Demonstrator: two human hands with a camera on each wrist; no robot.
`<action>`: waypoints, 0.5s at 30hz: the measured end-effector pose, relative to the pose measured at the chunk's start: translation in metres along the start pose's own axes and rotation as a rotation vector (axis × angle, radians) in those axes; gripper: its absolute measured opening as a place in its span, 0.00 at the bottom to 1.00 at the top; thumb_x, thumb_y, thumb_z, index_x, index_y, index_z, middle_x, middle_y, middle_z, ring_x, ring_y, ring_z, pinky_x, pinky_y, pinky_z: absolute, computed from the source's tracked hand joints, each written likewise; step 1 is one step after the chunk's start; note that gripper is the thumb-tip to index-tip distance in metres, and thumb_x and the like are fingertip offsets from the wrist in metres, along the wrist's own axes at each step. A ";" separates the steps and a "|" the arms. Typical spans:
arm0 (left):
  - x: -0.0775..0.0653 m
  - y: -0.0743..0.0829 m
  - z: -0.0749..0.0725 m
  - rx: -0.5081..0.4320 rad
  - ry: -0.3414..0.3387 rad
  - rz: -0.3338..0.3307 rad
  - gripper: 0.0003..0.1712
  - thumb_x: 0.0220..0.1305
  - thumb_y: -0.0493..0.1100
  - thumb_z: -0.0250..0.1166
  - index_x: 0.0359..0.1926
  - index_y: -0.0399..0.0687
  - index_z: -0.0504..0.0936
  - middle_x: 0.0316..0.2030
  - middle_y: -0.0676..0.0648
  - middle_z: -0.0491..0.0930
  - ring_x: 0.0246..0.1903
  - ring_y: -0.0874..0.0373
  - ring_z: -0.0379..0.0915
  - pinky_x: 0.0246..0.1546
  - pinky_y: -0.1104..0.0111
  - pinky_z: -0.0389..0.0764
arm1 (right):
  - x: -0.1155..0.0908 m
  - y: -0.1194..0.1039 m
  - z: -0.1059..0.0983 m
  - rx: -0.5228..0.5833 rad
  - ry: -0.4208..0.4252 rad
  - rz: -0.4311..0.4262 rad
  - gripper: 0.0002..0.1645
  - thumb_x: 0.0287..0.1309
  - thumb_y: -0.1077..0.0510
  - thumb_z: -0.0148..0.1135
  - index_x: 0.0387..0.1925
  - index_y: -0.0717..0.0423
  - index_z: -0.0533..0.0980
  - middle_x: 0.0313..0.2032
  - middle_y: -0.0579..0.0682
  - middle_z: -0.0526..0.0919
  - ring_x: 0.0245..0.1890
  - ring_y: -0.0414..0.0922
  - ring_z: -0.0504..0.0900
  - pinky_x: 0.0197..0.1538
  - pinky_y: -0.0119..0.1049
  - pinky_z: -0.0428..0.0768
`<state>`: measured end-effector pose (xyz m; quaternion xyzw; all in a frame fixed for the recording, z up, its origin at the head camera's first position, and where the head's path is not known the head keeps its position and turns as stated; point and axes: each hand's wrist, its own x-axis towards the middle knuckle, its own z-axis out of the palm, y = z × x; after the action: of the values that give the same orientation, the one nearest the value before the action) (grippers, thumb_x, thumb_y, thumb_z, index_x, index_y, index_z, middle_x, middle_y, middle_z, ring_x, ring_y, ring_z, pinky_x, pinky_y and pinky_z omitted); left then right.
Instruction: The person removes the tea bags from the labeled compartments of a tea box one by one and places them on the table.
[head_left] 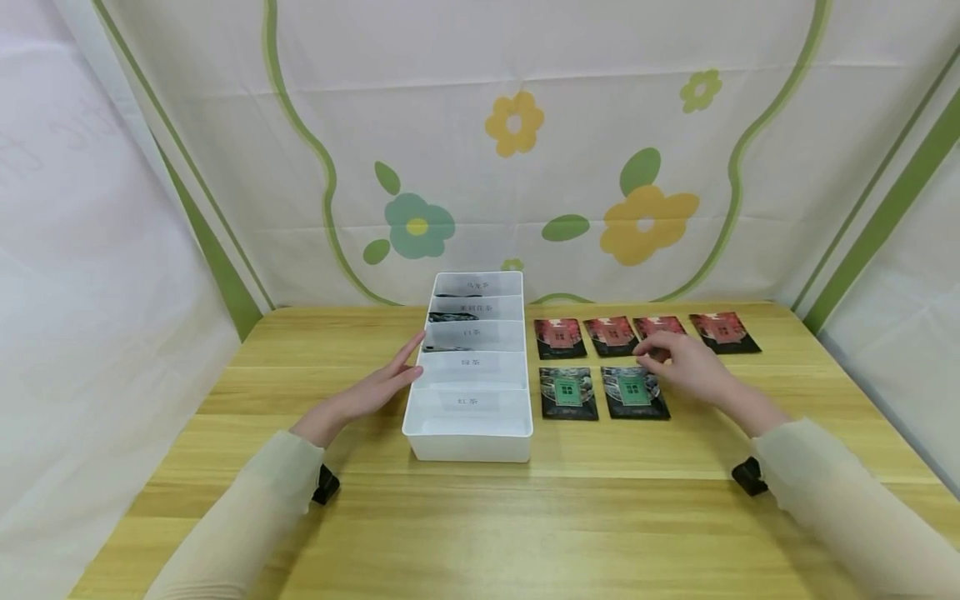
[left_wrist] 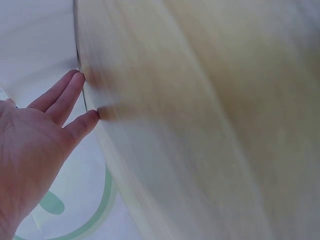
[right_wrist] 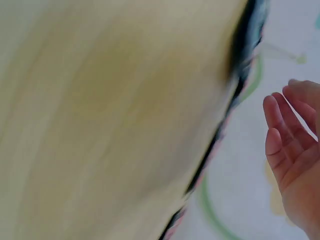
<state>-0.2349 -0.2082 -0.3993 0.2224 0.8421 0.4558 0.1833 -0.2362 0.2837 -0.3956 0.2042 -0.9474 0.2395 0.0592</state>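
A long white divided box [head_left: 468, 447] stands lengthwise on the table. Against its left wall rest the extended fingertips of my left hand [head_left: 375, 387], which also appears in the left wrist view with fingers straight. My right hand [head_left: 693, 368] hovers, fingers loosely bent, over the upper right corner of a black packet with a green label [head_left: 633, 392]. Nothing shows between its fingers [right_wrist: 274, 142] in the right wrist view. A matching green-label packet [head_left: 567, 393] lies to the left. Behind them is a row of several red-label packets [head_left: 561, 337], one partly covered by the right hand.
The box's labelled compartments run front to back; dark packets [head_left: 453, 317] show in the rear ones, and the front two look bare. A white curtain [head_left: 465, 125] with printed flowers hangs behind the wooden table [head_left: 465, 533] and at both sides.
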 end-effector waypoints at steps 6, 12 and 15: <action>-0.001 0.000 0.000 0.001 0.001 -0.004 0.36 0.78 0.56 0.42 0.77 0.70 0.33 0.76 0.51 0.31 0.69 0.38 0.47 0.66 0.41 0.48 | 0.004 -0.035 0.001 0.050 0.104 -0.169 0.07 0.61 0.63 0.65 0.42 0.55 0.82 0.37 0.46 0.82 0.34 0.43 0.79 0.32 0.37 0.77; 0.001 -0.001 0.000 0.002 0.007 -0.006 0.36 0.77 0.56 0.42 0.77 0.70 0.33 0.76 0.51 0.31 0.69 0.38 0.48 0.66 0.42 0.49 | 0.013 -0.071 0.008 0.137 0.149 -0.302 0.13 0.59 0.65 0.66 0.46 0.55 0.81 0.41 0.47 0.83 0.40 0.47 0.81 0.40 0.45 0.81; 0.001 -0.002 0.000 -0.001 0.007 -0.008 0.36 0.77 0.57 0.42 0.76 0.71 0.33 0.76 0.51 0.31 0.69 0.39 0.49 0.66 0.42 0.49 | 0.022 -0.086 0.015 0.185 0.161 -0.369 0.15 0.58 0.65 0.67 0.48 0.57 0.80 0.42 0.49 0.83 0.44 0.49 0.81 0.44 0.50 0.79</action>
<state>-0.2357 -0.2087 -0.4007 0.2175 0.8435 0.4561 0.1823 -0.2209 0.1993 -0.3668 0.3586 -0.8602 0.3260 0.1585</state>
